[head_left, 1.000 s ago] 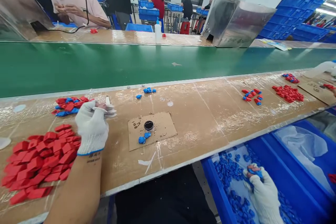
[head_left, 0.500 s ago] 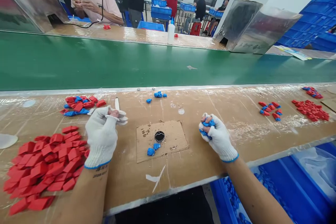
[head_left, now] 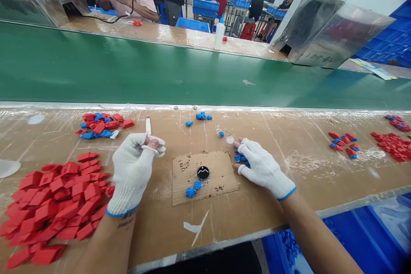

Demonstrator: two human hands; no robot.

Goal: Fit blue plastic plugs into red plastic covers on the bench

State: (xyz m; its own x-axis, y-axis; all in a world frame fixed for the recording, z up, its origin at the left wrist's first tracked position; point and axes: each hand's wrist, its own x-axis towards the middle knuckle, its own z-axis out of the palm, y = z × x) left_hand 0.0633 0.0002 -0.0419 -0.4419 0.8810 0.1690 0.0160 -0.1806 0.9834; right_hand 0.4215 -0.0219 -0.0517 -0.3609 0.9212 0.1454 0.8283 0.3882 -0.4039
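My right hand [head_left: 261,165], in a white glove with bare fingertips, is low over the table with its fingers apart. Small blue moulded pieces [head_left: 240,156] lie under and beside those fingers, partly hidden. Another blue piece [head_left: 221,134] sits just beyond them. My left hand [head_left: 136,162], gloved alike, is closed with the thumb pressed to the fingers; whatever it may hold is hidden. Between the hands lies a cardboard piece [head_left: 221,171] bearing a small round pot of dark liquid [head_left: 202,174] and two blue pieces [head_left: 194,189].
A large heap of red blocks [head_left: 61,201] fills the left side. Behind it are mixed red and blue pieces [head_left: 101,126] and a slim white tool [head_left: 148,126]. More groups [head_left: 345,143] lie right. Beyond runs a green belt [head_left: 160,77], with a white bottle [head_left: 219,34] and a seated person.
My right hand has opened and lowered, and the blue pieces it gripped now lie on the table. One blue piece has come to rest farther back. My left hand stays closed.
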